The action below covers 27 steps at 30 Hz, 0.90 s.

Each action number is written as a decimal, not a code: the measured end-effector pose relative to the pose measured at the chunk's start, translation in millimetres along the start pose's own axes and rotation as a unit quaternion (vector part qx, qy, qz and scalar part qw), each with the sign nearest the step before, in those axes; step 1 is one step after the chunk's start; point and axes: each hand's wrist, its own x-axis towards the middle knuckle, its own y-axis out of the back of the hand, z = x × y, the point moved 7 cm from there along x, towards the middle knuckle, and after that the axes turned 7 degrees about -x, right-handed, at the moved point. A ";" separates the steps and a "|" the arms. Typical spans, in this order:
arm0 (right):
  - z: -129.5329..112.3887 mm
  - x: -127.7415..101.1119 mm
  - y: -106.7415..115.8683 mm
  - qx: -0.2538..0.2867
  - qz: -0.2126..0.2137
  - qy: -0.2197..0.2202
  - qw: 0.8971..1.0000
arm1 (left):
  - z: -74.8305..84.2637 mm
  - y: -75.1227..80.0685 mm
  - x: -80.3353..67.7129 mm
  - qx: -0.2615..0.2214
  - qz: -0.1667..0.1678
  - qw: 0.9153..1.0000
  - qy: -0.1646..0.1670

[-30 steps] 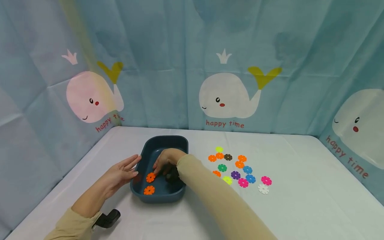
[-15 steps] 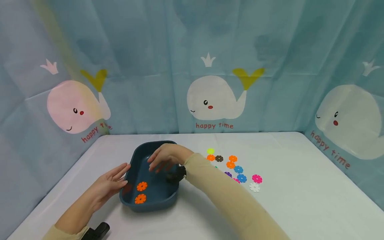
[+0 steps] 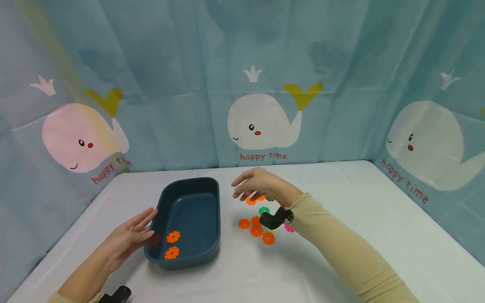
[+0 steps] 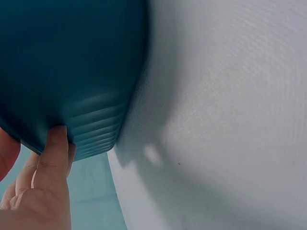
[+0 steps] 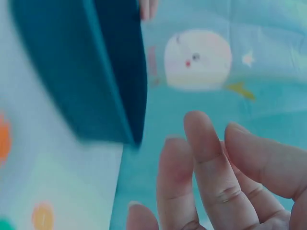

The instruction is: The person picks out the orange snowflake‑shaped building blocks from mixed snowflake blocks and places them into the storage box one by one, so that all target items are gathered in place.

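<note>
A dark blue plastic bin (image 3: pixel 195 216) stands on the white table. Two orange notched snowflake discs (image 3: pixel 173 236) lie inside near its front left. My left hand (image 3: pixel 126 237) touches the bin's left side, thumb at the rim; in the left wrist view its straight fingers (image 4: pixel 56 155) rest against the outer wall. To the right of the bin, my right hand (image 3: pixel 261 183) hovers over a spread of loose discs, holding nothing. Its fingers (image 5: pixel 177 177) are loosely bent and apart. Orange discs (image 3: pixel 268 238), a green disc (image 3: pixel 264 210) and a pink disc (image 3: pixel 289 227) show below it; others are hidden.
A black wrist camera (image 3: pixel 275 219) is strapped at the right cuff and covers some discs; another black camera (image 3: pixel 118 294) shows at the left cuff. Behind the white table (image 3: pixel 341 198) hangs a blue whale-print curtain (image 3: pixel 182 126).
My right hand has let go of the upper orange disc, risen out of the bin and moved right over the loose discs. The left hand stays at the bin. The head view has shifted.
</note>
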 end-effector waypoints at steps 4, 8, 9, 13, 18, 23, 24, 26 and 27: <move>19.9 -12.0 32.5 0.012 0.040 -0.009 0.999 | 0.5 4.2 0.3 0.000 0.001 1.000 0.006; 43.6 -17.9 61.9 0.001 0.079 -0.014 0.997 | -0.5 6.1 1.3 -0.006 0.003 1.000 0.011; 50.7 -18.9 68.9 -0.003 0.089 -0.017 0.996 | -0.8 5.4 1.8 -0.006 0.003 1.000 0.010; 81.7 -20.6 93.3 -0.004 0.120 -0.029 0.992 | -2.0 0.8 4.3 -0.012 -0.001 1.000 0.004; 115.3 -14.4 111.6 -0.023 0.101 -0.032 0.994 | -3.3 -2.5 5.0 -0.017 -0.001 1.000 0.000; 134.2 -4.4 118.0 -0.094 0.043 -0.024 0.994 | -3.3 -0.3 5.0 -0.026 0.001 1.000 0.003; 137.2 -2.4 118.1 -0.110 0.031 -0.025 0.993 | -3.2 0.4 5.0 -0.029 0.001 1.000 0.003; 141.4 1.3 117.3 -0.135 0.012 -0.026 0.990 | -2.9 1.7 4.8 -0.031 0.000 1.000 0.005; 143.4 3.6 116.5 -0.149 0.003 -0.027 0.988 | -2.8 2.3 4.6 -0.031 -0.002 1.000 0.006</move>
